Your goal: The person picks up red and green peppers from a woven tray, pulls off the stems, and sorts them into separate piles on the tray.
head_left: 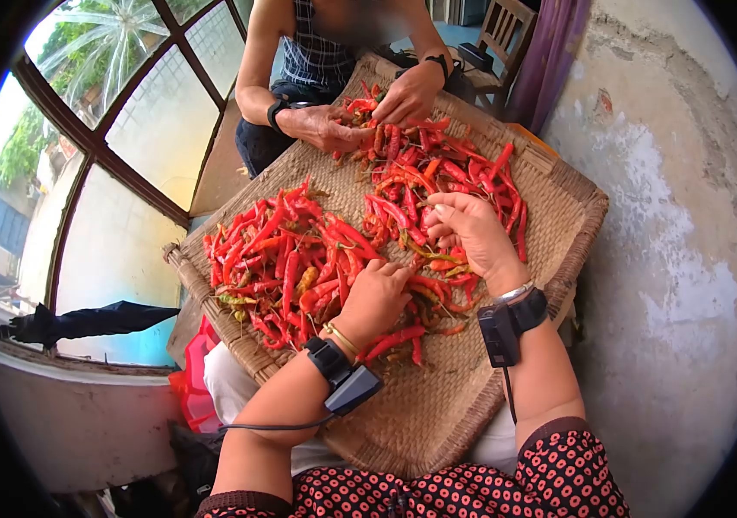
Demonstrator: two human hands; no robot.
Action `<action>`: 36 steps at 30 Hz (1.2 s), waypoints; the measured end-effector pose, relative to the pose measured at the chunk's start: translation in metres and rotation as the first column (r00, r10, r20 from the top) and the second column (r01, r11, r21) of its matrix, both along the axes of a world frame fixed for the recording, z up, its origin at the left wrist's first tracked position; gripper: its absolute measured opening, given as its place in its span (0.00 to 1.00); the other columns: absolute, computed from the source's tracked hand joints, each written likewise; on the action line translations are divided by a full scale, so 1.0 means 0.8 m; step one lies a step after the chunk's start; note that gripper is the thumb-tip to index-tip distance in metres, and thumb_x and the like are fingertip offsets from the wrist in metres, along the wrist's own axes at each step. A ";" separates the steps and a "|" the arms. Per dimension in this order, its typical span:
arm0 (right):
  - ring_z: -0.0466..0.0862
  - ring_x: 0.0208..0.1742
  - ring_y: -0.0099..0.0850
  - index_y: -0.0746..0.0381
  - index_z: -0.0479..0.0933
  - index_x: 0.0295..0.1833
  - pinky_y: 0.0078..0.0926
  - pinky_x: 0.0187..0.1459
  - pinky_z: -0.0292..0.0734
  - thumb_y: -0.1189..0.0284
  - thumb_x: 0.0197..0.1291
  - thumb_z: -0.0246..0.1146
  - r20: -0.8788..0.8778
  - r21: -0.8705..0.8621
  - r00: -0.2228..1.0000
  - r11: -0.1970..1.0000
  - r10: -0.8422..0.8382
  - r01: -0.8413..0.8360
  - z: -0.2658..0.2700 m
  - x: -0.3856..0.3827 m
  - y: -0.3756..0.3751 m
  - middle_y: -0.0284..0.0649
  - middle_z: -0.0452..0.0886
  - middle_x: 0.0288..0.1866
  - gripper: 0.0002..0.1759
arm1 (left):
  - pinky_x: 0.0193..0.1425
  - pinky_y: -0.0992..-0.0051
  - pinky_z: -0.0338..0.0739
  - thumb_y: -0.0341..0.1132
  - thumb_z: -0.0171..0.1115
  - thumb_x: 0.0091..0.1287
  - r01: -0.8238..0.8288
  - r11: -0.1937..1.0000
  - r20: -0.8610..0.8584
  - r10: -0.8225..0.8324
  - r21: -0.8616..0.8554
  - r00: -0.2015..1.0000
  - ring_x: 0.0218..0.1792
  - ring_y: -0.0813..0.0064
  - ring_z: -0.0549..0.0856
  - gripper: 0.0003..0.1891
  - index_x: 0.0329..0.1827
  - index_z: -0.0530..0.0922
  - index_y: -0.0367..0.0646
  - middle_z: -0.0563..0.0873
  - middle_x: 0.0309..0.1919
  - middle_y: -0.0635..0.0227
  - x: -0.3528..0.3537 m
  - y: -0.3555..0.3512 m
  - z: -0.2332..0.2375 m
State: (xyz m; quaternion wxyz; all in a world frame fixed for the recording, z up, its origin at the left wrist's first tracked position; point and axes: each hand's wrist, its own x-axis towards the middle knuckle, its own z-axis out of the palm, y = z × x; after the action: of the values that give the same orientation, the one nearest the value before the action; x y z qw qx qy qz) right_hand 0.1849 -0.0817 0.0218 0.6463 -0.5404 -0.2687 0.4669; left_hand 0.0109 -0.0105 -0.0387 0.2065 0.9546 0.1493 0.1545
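Tan woven tray (437, 406) carries two red chilli heaps, left (278, 259) and right (437, 173), another person's hands (327, 129) at the right one's far end, my left fingers (398, 274) loosely curled on the left heap's edge, right fingers (443, 223) half-closed over the right, grip unclear on both.

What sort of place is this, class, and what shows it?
Probably a room in a home: there are a gridded window, a worn, patchy wall and a wooden chair behind the woven tray.
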 end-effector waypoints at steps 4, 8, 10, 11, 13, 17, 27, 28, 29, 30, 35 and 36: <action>0.77 0.29 0.17 0.68 0.75 0.46 0.13 0.28 0.71 0.73 0.58 0.57 0.215 -0.073 0.974 0.996 0.070 -0.056 0.005 -0.008 0.000 0.34 0.79 0.30 0.12 | 0.49 0.71 0.69 0.33 0.62 0.48 0.031 0.983 -0.136 -0.007 0.180 0.991 0.40 0.65 0.76 0.21 0.47 0.75 0.39 0.79 0.35 0.62 0.007 -0.007 0.000; 0.78 0.29 0.20 0.69 0.76 0.44 0.17 0.30 0.73 0.74 0.57 0.58 0.353 -0.082 0.934 0.996 0.055 -0.028 0.001 -0.009 0.000 0.34 0.80 0.32 0.11 | 0.41 0.68 0.74 0.31 0.62 0.47 -0.011 0.998 -0.023 0.012 0.069 1.000 0.35 0.64 0.78 0.16 0.42 0.77 0.40 0.78 0.31 0.62 0.003 -0.006 0.006; 0.79 0.30 0.22 0.70 0.77 0.42 0.21 0.33 0.74 0.72 0.57 0.59 0.578 -0.017 0.816 1.000 -0.005 0.019 -0.008 -0.006 0.001 0.34 0.81 0.33 0.12 | 0.39 0.67 0.75 0.31 0.63 0.48 -0.015 0.998 0.043 0.018 -0.061 0.999 0.34 0.61 0.79 0.14 0.39 0.77 0.40 0.78 0.30 0.61 0.003 -0.001 0.013; 0.79 0.30 0.22 0.70 0.77 0.42 0.21 0.33 0.74 0.72 0.57 0.59 0.577 -0.015 0.816 1.000 -0.008 0.020 -0.009 -0.005 0.000 0.34 0.81 0.33 0.12 | 0.36 0.66 0.75 0.31 0.64 0.48 -0.018 0.981 0.105 0.039 -0.194 0.994 0.33 0.57 0.79 0.12 0.36 0.77 0.39 0.78 0.29 0.60 0.002 0.002 0.015; 0.79 0.32 0.23 0.70 0.77 0.41 0.21 0.35 0.74 0.68 0.57 0.59 0.713 -0.029 0.701 0.997 -0.029 0.070 -0.009 -0.003 -0.001 0.34 0.80 0.33 0.14 | 0.33 0.70 0.76 0.30 0.65 0.50 -0.005 0.960 0.170 0.054 -0.280 0.984 0.28 0.63 0.80 0.11 0.35 0.77 0.38 0.78 0.27 0.62 0.001 0.008 0.014; 0.78 0.33 0.21 0.68 0.77 0.43 0.19 0.36 0.73 0.63 0.58 0.60 0.429 0.039 0.902 0.998 -0.055 0.042 -0.013 0.000 0.002 0.34 0.80 0.32 0.17 | 0.32 0.82 0.75 0.28 0.62 0.58 -0.138 0.657 -0.018 0.186 -0.741 0.982 0.32 0.86 0.79 0.10 0.42 0.75 0.38 0.79 0.32 0.74 -0.010 0.018 0.024; 0.73 0.24 0.16 0.65 0.76 0.43 0.14 0.26 0.70 0.73 0.56 0.61 0.281 -0.093 0.901 0.944 0.329 -0.316 0.014 -0.017 -0.007 0.29 0.76 0.29 0.10 | 0.31 0.83 0.76 0.27 0.57 0.63 0.212 -0.177 0.170 0.229 -0.961 0.959 0.28 0.83 0.79 0.10 0.47 0.75 0.41 0.81 0.33 0.73 -0.013 0.012 0.040; 0.73 0.22 0.17 0.66 0.76 0.40 0.16 0.24 0.70 0.75 0.56 0.60 0.262 -0.146 0.910 0.945 0.322 -0.292 0.014 -0.017 -0.007 0.31 0.77 0.29 0.08 | 0.31 0.83 0.75 0.26 0.56 0.63 0.194 -0.202 0.141 0.248 -0.960 0.958 0.28 0.84 0.79 0.10 0.47 0.76 0.41 0.81 0.33 0.72 -0.012 0.012 0.038; 0.73 0.22 0.17 0.66 0.76 0.40 0.16 0.24 0.70 0.75 0.56 0.60 0.266 -0.144 0.909 0.946 0.320 -0.291 0.013 -0.013 -0.007 0.31 0.77 0.29 0.08 | 0.31 0.83 0.75 0.26 0.56 0.63 0.197 -0.199 0.146 0.247 -0.960 0.958 0.28 0.84 0.79 0.10 0.47 0.76 0.41 0.81 0.33 0.72 -0.012 0.012 0.039; 0.73 0.22 0.17 0.67 0.76 0.39 0.16 0.24 0.70 0.75 0.56 0.60 0.317 -0.190 0.892 0.943 0.321 -0.272 0.012 -0.008 -0.008 0.32 0.77 0.28 0.07 | 0.32 0.82 0.75 0.26 0.57 0.63 0.180 -0.189 0.127 0.261 -0.965 0.957 0.28 0.83 0.79 0.10 0.47 0.76 0.41 0.81 0.33 0.72 -0.013 0.013 0.040; 0.76 0.20 0.20 0.65 0.78 0.34 0.20 0.24 0.71 0.74 0.53 0.62 0.475 -0.310 0.792 0.915 0.384 -0.258 0.002 0.003 -0.007 0.34 0.78 0.24 0.05 | 0.33 0.81 0.75 0.27 0.57 0.63 0.206 -0.212 0.142 0.281 -0.955 0.949 0.28 0.82 0.79 0.10 0.47 0.76 0.40 0.81 0.33 0.72 -0.014 0.018 0.037; 0.78 0.23 0.23 0.64 0.78 0.33 0.23 0.27 0.73 0.74 0.52 0.62 0.522 -0.338 0.740 0.899 0.424 -0.277 -0.001 0.003 -0.007 0.34 0.78 0.23 0.04 | 0.33 0.80 0.75 0.27 0.57 0.63 0.205 -0.226 0.135 0.291 -0.952 0.947 0.28 0.81 0.79 0.10 0.47 0.76 0.40 0.81 0.32 0.72 -0.014 0.018 0.038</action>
State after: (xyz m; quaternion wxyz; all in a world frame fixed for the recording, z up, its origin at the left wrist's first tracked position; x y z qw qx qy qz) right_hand 0.1874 -0.0874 0.0212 0.3621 -0.6698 -0.4930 0.4210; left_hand 0.0000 0.0039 -0.0085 0.8890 0.3830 0.2118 0.1349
